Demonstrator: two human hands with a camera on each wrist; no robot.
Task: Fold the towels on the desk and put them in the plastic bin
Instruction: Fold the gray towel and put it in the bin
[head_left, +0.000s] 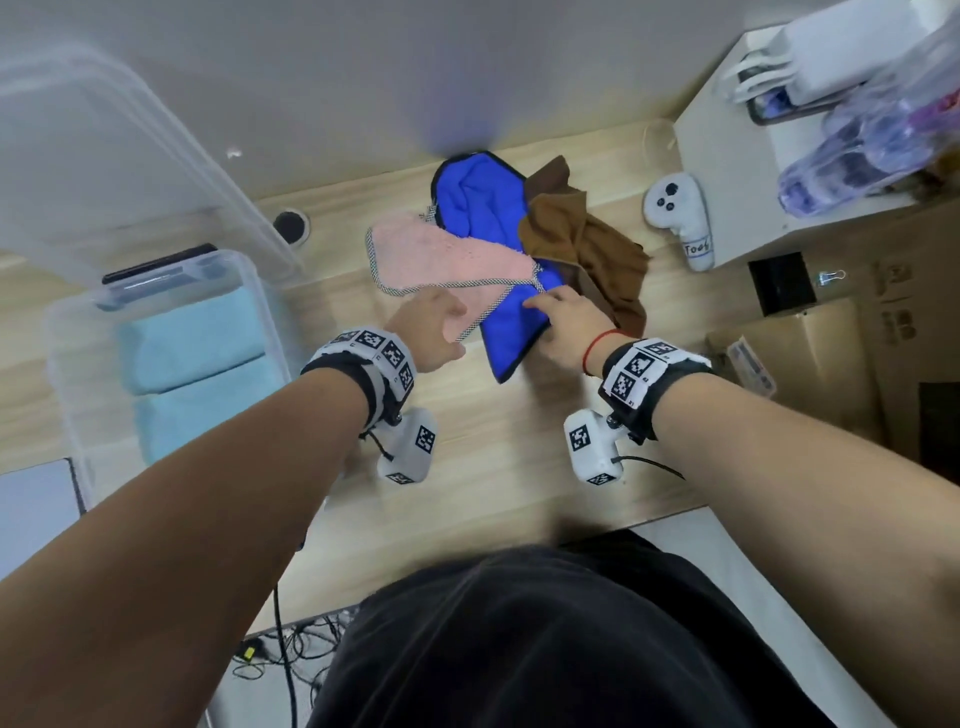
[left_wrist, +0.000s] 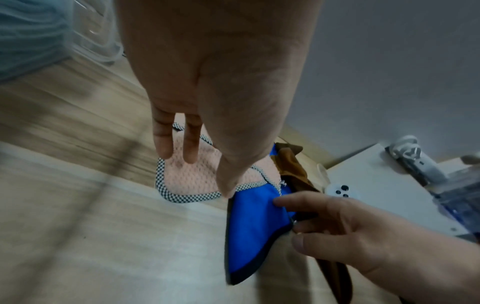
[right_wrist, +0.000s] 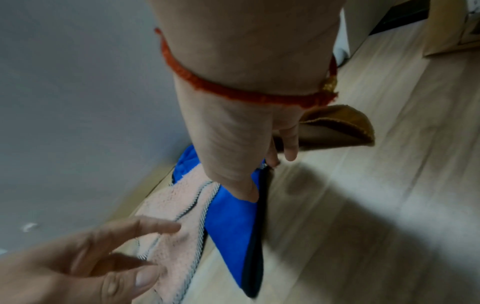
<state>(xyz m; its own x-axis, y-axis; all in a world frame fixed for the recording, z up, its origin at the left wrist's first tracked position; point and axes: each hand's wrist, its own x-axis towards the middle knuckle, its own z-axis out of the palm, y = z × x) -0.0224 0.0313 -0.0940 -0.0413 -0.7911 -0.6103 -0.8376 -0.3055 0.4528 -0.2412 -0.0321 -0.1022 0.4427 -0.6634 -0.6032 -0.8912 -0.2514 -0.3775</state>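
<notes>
A pink towel with checkered trim lies across a blue towel, and a crumpled brown towel sits on the blue one's right side. My left hand is at the pink towel's near edge, fingers straight and spread, thumb tip touching the trim. My right hand rests on the blue towel and pinches the pink towel's right corner between its fingertips. The clear plastic bin on the left holds folded light-blue towels.
The bin's clear lid leans at the back left. A white controller lies right of the towels, beside a white shelf with bottles. Cardboard boxes stand at the right. Bare desk lies in front of me.
</notes>
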